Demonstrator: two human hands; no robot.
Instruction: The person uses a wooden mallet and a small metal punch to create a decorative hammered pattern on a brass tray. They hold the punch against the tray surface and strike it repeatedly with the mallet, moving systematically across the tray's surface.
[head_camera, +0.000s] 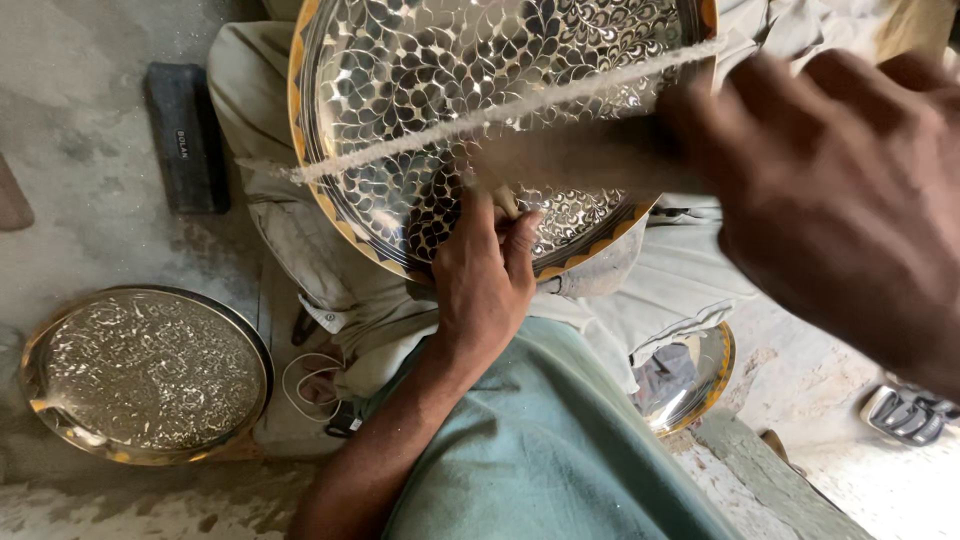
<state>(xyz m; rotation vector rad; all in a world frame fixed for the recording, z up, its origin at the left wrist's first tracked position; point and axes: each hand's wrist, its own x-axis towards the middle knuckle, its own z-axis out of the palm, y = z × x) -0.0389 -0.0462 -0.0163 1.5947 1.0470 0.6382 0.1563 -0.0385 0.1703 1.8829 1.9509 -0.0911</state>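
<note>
A large round brass tray (430, 90), engraved with a leaf pattern and edged in orange, rests tilted on my lap. My left hand (485, 285) grips its lower rim, with the thumb and fingers on the engraved face. My right hand (850, 190) is close to the camera and blurred at the right, fingers curled around a long brush-like tool (520, 110). The tool has a pale frayed edge and lies diagonally across the tray's face. Whether it touches the metal I cannot tell.
A second engraved brass tray (150, 375) lies on the dusty floor at the left. A shiny plain tray (695, 375) sits under my right leg. A black block (185, 135) lies at the upper left, a white cable (310, 385) by my knee, and a sandal (910, 412) at the right.
</note>
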